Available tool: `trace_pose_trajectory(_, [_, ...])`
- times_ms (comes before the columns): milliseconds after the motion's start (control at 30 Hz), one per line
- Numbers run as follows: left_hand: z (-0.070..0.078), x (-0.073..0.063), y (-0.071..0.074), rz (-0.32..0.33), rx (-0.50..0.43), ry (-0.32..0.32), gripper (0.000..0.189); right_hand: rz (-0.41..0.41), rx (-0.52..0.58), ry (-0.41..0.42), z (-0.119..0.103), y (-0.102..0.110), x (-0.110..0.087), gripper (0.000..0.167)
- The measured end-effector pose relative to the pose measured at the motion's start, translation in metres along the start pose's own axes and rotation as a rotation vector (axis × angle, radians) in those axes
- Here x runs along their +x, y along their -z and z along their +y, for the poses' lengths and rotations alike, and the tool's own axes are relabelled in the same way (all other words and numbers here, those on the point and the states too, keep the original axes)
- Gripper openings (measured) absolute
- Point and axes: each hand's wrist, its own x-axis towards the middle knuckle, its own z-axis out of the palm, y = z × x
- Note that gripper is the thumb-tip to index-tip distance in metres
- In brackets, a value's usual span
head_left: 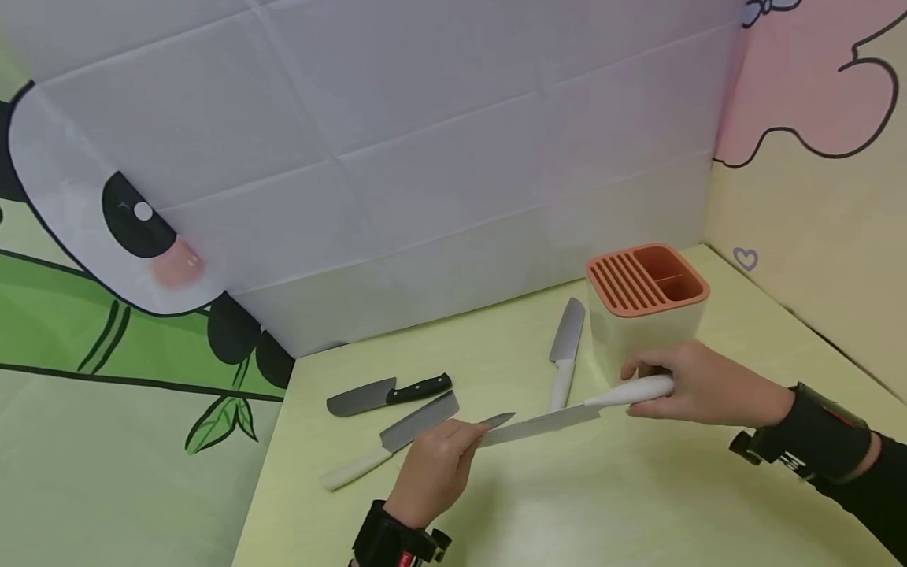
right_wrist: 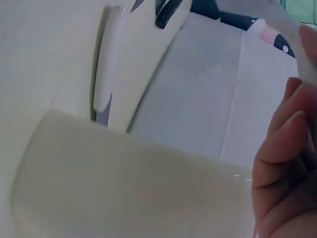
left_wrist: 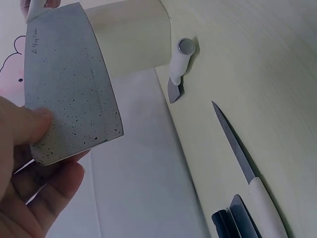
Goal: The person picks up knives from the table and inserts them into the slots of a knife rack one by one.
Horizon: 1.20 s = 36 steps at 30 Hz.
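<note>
A cleaver with a white handle (head_left: 631,391) and a wide speckled blade (left_wrist: 74,84) is held above the table between both hands. My right hand (head_left: 697,386) grips the end of its handle; in the right wrist view, curled fingers (right_wrist: 287,144) show at the right edge. My left hand (head_left: 435,468) pinches the far end of the blade, thumb on the speckled face in the left wrist view. Beyond the left hand lies a pointed knife (left_wrist: 233,144) with a white handle, mostly hidden by that hand in the head view. Another white-handled cleaver (head_left: 421,421) lies to its left.
A black-handled knife (head_left: 390,394) lies farther back on the pale table (head_left: 567,504). A white-handled knife (head_left: 567,350) lies left of a white knife block (head_left: 616,339) with an orange slotted top (head_left: 623,283). Printed walls stand behind and at the right.
</note>
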Motion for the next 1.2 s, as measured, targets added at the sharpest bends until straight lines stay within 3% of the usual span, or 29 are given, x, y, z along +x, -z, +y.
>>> trace_pose_trajectory(100, [0.001,-0.003,0.000,0.017,-0.001,0.009,0.027,0.047,0.238,-0.194,0.004,0.000,-0.002,0.035])
trace_pose_trajectory(200, [0.004,-0.006,-0.001,0.050,-0.012,-0.001,0.029,0.126,0.596,-0.310,0.005,-0.002,-0.003,0.040])
trace_pose_trajectory(333, [0.010,-0.005,-0.002,0.110,-0.014,-0.060,0.030,0.212,1.078,-0.341,-0.005,-0.007,0.000,0.035])
trace_pose_trajectory(433, [0.017,-0.002,-0.002,0.154,0.003,-0.128,0.025,0.283,1.233,-0.357,-0.019,-0.010,0.007,0.037])
trace_pose_trajectory(600, [0.029,0.006,-0.004,0.240,0.016,-0.223,0.021,0.369,1.155,-0.382,-0.044,-0.012,0.020,0.055])
trace_pose_trajectory(833, [0.040,0.017,-0.006,0.362,0.033,-0.334,0.020,0.390,0.986,-0.315,-0.069,-0.011,0.033,0.055])
trace_pose_trajectory(1033, [0.046,0.025,-0.009,0.399,0.123,-0.370,0.021,0.348,0.899,-0.304,-0.079,-0.009,0.042,0.058])
trace_pose_trajectory(1200, [0.049,0.029,-0.012,0.420,0.178,-0.380,0.020,0.327,0.905,-0.317,-0.080,-0.009,0.048,0.058])
